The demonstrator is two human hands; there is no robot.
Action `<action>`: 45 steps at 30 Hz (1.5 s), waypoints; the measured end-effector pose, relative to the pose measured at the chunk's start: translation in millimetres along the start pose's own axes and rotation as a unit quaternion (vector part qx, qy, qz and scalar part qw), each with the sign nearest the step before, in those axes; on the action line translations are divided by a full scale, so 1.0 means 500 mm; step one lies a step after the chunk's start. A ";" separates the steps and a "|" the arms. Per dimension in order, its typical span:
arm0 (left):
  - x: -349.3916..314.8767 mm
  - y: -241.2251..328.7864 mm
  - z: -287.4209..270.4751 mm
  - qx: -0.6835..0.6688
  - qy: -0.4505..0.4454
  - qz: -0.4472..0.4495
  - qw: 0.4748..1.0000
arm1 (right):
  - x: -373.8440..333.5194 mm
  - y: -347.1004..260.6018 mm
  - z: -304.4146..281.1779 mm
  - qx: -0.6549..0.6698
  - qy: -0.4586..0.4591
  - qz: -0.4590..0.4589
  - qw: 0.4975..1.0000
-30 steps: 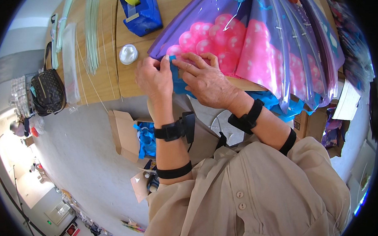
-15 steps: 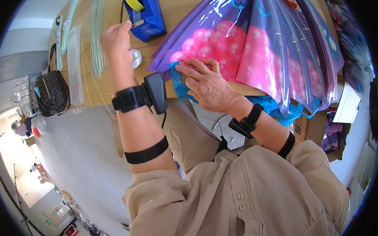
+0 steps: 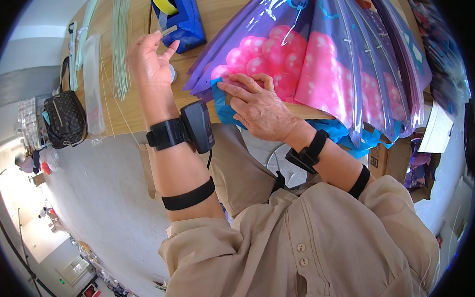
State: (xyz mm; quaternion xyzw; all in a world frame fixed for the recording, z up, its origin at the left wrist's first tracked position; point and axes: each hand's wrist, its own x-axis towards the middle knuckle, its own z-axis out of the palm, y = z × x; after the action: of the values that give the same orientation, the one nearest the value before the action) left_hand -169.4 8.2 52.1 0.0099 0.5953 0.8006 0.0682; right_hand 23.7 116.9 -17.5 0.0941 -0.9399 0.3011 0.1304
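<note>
My left hand [image 3: 153,62] is raised beside a blue tape dispenser [image 3: 188,32], thumb and fingers apart near its cutting edge; whether clear tape clings to them cannot be made out. A yellow roll [image 3: 164,3] sits in the dispenser. At the table's front edge my right hand [image 3: 262,105] presses its bent fingers on the lower corner of a glossy purple plastic sheet [image 3: 213,55] printed with pink bubbles. Under those fingertips runs a blue strip [image 3: 223,109], hanging in a loop over the edge. The plastic lies in a layered, fanned-out stack across the right side.
Bundles of thin pale green rods [image 3: 120,53] lie on the wooden table [image 3: 137,112], with clear plastic sleeves [image 3: 93,85] to their left. A dark patterned bag [image 3: 65,119] is at the left edge. A cardboard box [image 3: 384,161] stands below the table at right.
My left hand has gone from a closed pinch at the dispenser to spread fingers, turning slightly. The dispenser shifted a little leftward in view. My right hand stays on the plastic corner and strip.
</note>
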 end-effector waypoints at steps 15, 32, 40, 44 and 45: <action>-0.021 -0.016 -0.005 0.100 -0.039 -0.193 0.975 | 0.000 -0.003 0.000 -0.010 0.001 -0.004 1.000; -0.143 -0.090 -0.044 0.280 -0.048 -0.185 0.941 | -0.006 0.005 0.008 -0.025 0.015 -0.011 1.000; -0.147 -0.106 -0.032 0.264 -0.007 -0.156 0.952 | -0.006 0.004 0.007 -0.019 0.011 -0.006 1.000; -0.149 -0.114 -0.028 0.283 -0.005 -0.112 0.953 | -0.004 0.004 0.005 -0.017 0.016 -0.008 1.000; -0.148 -0.120 -0.029 0.298 -0.003 -0.098 0.950 | -0.004 0.004 0.004 -0.026 0.009 -0.007 1.000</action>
State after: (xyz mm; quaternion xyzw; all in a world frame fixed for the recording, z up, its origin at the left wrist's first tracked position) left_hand -91.7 2.3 -4.4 -0.0262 0.8046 0.5761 0.1417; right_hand 24.7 117.5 -20.9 0.0945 -0.9455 0.2769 0.1429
